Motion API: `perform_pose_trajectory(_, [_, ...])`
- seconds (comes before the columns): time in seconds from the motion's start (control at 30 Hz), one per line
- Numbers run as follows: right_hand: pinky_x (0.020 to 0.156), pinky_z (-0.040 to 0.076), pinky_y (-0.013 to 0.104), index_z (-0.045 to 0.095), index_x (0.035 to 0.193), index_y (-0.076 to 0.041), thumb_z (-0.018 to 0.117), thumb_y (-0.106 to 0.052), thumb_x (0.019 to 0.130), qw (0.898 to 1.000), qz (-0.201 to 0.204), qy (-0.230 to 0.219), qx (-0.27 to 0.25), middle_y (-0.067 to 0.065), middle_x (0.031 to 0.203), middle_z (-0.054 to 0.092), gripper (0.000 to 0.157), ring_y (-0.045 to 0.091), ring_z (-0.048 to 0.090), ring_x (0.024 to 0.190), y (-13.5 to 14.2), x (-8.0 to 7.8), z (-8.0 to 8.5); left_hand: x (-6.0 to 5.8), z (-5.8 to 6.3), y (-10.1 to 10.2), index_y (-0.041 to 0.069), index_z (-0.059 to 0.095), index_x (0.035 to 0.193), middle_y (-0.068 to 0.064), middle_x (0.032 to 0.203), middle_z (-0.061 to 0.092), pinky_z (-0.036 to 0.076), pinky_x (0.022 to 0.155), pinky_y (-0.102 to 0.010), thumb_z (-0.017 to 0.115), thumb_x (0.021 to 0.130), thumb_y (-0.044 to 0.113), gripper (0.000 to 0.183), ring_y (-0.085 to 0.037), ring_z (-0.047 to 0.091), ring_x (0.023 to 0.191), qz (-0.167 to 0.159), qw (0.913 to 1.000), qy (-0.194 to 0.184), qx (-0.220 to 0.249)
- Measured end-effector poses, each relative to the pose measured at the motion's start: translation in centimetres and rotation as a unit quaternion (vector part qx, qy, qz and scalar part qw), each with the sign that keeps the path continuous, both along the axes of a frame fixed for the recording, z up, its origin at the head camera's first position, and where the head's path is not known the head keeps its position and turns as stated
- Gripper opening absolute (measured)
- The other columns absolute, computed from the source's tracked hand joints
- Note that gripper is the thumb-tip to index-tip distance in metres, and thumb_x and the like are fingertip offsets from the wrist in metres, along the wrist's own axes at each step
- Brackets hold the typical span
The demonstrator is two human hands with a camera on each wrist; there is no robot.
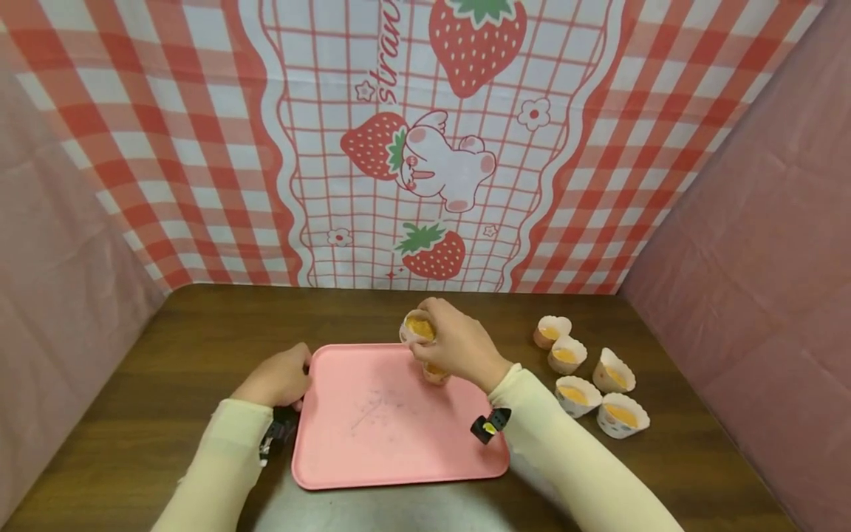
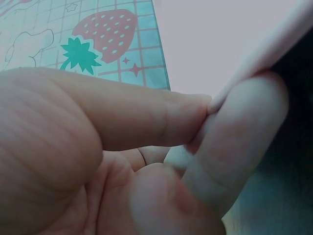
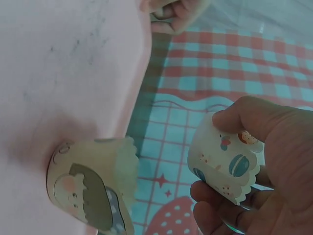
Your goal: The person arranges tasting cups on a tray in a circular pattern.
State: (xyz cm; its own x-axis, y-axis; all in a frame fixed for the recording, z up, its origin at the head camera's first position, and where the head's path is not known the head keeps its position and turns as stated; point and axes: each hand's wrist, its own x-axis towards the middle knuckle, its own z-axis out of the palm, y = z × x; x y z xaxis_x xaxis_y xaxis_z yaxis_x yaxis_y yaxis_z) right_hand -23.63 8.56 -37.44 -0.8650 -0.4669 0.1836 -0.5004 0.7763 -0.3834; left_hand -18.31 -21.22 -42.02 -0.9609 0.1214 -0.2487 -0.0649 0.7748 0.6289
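Observation:
A pink tray [image 1: 399, 462] lies flat on the table. My left hand [image 1: 282, 375] pinches its left rim between thumb and fingers, as the left wrist view shows close up. My right hand [image 1: 459, 343] holds a cupcake [image 1: 419, 327] in a pale paper cup over the tray's far edge. In the right wrist view its printed cup [image 3: 220, 159] sits between thumb and fingers, tilted. Another cupcake [image 1: 435, 374] stands on the tray below the right hand, partly hidden by it; its cup [image 3: 90, 183] bears a cartoon figure.
Several more cupcakes [image 1: 574, 395] in scalloped paper cups stand grouped on the brown wooden table [image 1: 219, 318], right of the tray. A checked strawberry cloth [image 1: 459, 148] hangs behind the table, and pink cloth [image 1: 744, 244] hangs at both sides.

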Motion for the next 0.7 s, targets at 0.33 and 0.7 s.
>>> perform_pose_trajectory(0.33, [0.08, 0.051, 0.038, 0.058, 0.12, -0.015, 0.078, -0.036, 0.09, 0.996, 0.029, -0.012, 0.086, -0.001, 0.103, 0.059, 0.042, 0.016, 0.06, 0.086, -2.3, -0.8, -1.7, 0.1, 0.1, 0.0, -0.001, 0.055, 0.11, -0.009, 0.066, 0.06, 0.047, 0.06, -0.035, 0.056, 0.095, 0.003, 0.015, -0.021, 0.06, 0.056, 0.002, 1.0, 0.005, 0.003])
perform_pose_trajectory(0.7, [0.089, 0.051, 0.048, 0.059, 0.12, -0.01, 0.08, -0.034, 0.088, 0.993, 0.027, -0.011, 0.118, 0.005, 0.104, 0.063, 0.045, 0.025, 0.065, 0.097, -2.9, -0.8, -2.3, 0.2, -0.1, 0.0, -0.001, 0.055, 0.109, -0.008, 0.063, 0.06, 0.046, 0.059, -0.034, 0.054, 0.093, 0.001, 0.016, -0.02, 0.059, 0.054, 0.002, 0.9999, 0.009, 0.005])
